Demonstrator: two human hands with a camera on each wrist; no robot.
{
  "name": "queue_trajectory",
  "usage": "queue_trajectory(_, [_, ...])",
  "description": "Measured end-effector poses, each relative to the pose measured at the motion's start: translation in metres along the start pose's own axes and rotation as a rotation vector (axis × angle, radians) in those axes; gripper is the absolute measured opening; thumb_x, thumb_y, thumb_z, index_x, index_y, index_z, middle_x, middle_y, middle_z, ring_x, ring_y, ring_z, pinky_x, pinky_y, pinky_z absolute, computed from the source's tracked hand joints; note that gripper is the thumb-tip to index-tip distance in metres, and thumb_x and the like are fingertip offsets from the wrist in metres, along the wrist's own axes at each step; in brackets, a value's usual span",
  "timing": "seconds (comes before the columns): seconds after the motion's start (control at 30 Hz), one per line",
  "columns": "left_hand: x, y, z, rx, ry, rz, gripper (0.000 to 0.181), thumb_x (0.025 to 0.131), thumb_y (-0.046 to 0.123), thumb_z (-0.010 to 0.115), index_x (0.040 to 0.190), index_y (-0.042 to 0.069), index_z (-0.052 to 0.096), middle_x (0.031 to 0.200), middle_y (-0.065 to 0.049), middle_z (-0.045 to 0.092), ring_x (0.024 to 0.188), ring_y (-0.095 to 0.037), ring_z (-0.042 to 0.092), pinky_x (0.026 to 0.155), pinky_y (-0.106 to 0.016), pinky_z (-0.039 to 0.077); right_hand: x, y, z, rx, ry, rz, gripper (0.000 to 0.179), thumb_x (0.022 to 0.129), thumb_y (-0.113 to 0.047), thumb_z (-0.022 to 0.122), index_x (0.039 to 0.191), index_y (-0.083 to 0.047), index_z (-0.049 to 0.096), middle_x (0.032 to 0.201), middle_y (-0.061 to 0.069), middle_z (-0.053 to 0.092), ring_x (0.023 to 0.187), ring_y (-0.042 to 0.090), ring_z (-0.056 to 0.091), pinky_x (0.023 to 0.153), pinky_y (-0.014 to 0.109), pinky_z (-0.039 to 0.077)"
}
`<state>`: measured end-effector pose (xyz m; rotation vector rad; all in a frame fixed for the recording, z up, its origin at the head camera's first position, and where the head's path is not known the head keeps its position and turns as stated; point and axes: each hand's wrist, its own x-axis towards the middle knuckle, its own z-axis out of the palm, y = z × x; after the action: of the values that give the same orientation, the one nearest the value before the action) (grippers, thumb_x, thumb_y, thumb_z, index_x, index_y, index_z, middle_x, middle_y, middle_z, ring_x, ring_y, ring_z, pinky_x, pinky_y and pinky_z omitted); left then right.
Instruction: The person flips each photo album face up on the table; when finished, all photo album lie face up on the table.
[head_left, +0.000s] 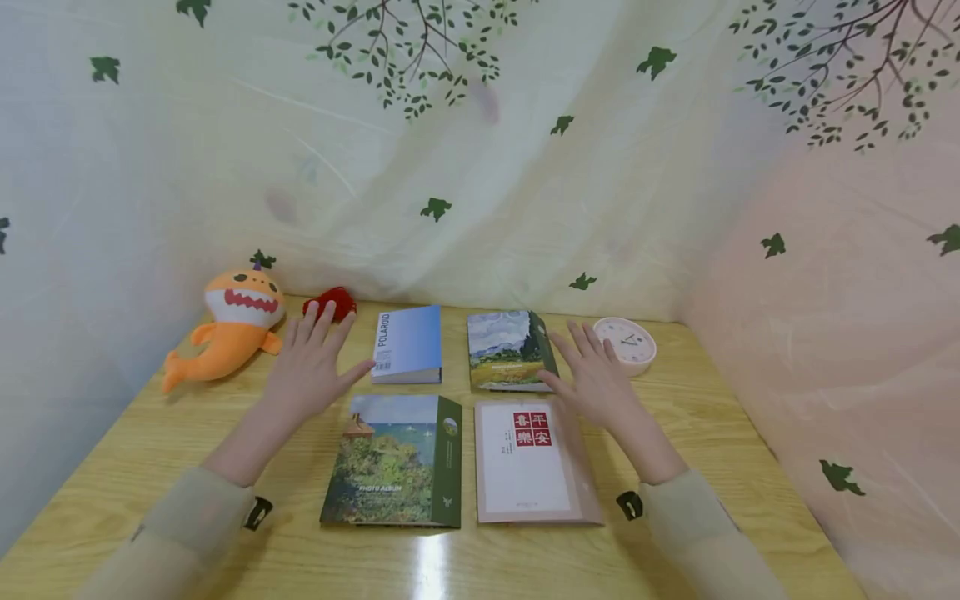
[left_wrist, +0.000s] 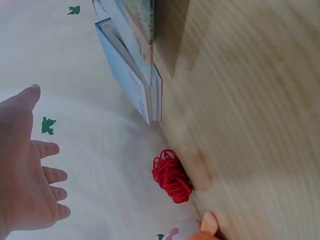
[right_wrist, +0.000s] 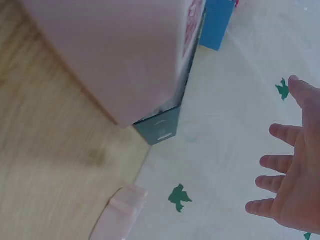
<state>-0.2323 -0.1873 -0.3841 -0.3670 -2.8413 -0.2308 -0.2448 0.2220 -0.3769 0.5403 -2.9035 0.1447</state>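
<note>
Leafy cloth (head_left: 510,208) backs the table (head_left: 716,400); left hand (head_left: 309,365), splayed, empty, half-hides the yarn (head_left: 340,297); right hand (head_left: 600,382), equally spread and empty, masks edges of clock (head_left: 632,340) and landscape album (head_left: 504,343).

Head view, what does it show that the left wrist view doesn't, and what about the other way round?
Only the head view shows the right hand, the round clock and the pale book with a red square design.

Only the left wrist view shows the palm side of the left hand and the red yarn unobstructed; from the head, fingers cover part of it.

Both share the left hand, the yarn, the blue book, the orange plush toy (just a part from the wrist) and the wooden table.
</note>
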Motion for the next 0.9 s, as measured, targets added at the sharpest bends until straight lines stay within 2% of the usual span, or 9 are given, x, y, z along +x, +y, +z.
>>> queue_trajectory(0.17, [0.011,0.002,-0.004,0.000,-0.002,0.012,0.085,0.090,0.064,0.045,0.151,0.009,0.021,0.156,-0.022,0.011,0.144,-0.037,-0.003,0.114,-0.058,0.003,0.015,-0.011,-0.008,0.020,-0.003,-0.029,0.073,0.092,-0.058,0.047,0.150,-0.020,0.027,0.158,0.015,0.011,0.145,0.035,0.003,0.112,0.062,0.009])
queue_trajectory(0.37, [0.028,0.004,-0.002,-0.008,-0.062,0.032,0.092,0.087,0.070,0.040,0.153,0.011,0.013,0.158,-0.018,0.000,0.144,-0.033,-0.011,0.114,-0.057,0.001,0.036,-0.028,-0.010,-0.008,-0.043,-0.067,0.074,0.092,-0.062,0.041,0.152,-0.024,0.019,0.159,0.010,0.003,0.145,0.031,0.000,0.114,0.058,0.009])
queue_trajectory(0.5, [0.039,0.005,0.007,-0.028,-0.103,0.053,0.094,0.086,0.070,0.042,0.152,0.010,0.012,0.157,-0.018,0.000,0.144,-0.033,-0.012,0.114,-0.057,0.001,0.050,-0.039,-0.003,0.000,-0.063,-0.114,0.075,0.093,-0.060,0.043,0.153,-0.023,0.016,0.159,0.009,0.000,0.146,0.030,0.000,0.116,0.054,0.008])
queue_trajectory(0.63, [0.047,0.005,0.019,-0.051,-0.123,0.065,0.094,0.086,0.065,0.049,0.152,0.007,0.015,0.157,-0.019,0.002,0.144,-0.034,-0.011,0.115,-0.056,0.002,0.060,-0.049,0.010,0.029,-0.084,-0.156,0.076,0.093,-0.057,0.046,0.153,-0.022,0.015,0.159,0.008,-0.001,0.146,0.028,0.000,0.116,0.051,0.010])
queue_trajectory(0.77, [0.054,0.004,0.033,-0.069,-0.139,0.094,0.093,0.086,0.062,0.053,0.151,0.006,0.018,0.157,-0.020,0.001,0.144,-0.036,-0.007,0.115,-0.055,0.003,0.070,-0.058,0.027,0.068,-0.120,-0.190,0.076,0.093,-0.054,0.050,0.153,-0.021,0.016,0.159,0.008,0.001,0.146,0.029,0.001,0.115,0.055,0.012])
queue_trajectory(0.9, [0.061,0.000,0.050,-0.061,-0.181,0.133,0.092,0.087,0.064,0.050,0.151,0.006,0.019,0.157,-0.019,0.001,0.144,-0.038,-0.003,0.115,-0.055,0.006,0.079,-0.063,0.044,0.102,-0.146,-0.245,0.078,0.091,-0.053,0.052,0.152,-0.019,0.018,0.159,0.011,0.009,0.145,0.032,0.008,0.112,0.058,0.017])
